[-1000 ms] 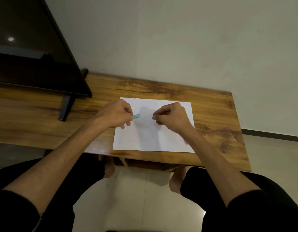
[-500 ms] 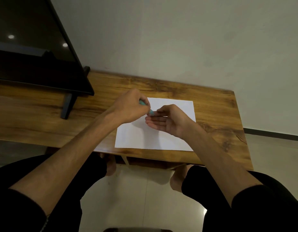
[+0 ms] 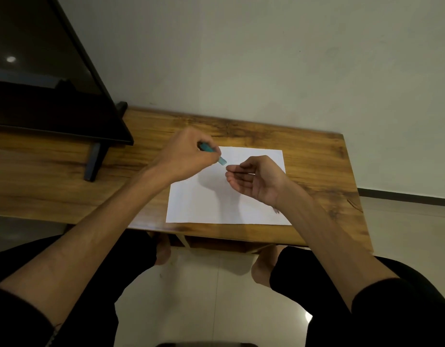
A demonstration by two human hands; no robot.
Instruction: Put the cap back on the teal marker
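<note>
My left hand (image 3: 189, 154) grips a short teal stick, a crayon or marker (image 3: 211, 152), with its tip pointing right and down toward my other hand. My right hand (image 3: 256, 180) is held palm up above a white sheet of paper (image 3: 206, 206), its fingers loosely curled and holding nothing that I can see. The teal tip sits just left of the right fingertips, a small gap apart. The paper lies flat on a wooden table (image 3: 316, 156), near its front edge.
A dark television screen (image 3: 41, 91) on a black foot (image 3: 94, 161) stands on the table's left half. A pale wall rises behind the table. My knees in black trousers (image 3: 366, 309) and bare feet (image 3: 260, 274) are below, on a light tiled floor.
My left hand lifted the teal stick up and rightward over the paper's top edge. My right hand turned from knuckles up to palm up and its fingers relaxed.
</note>
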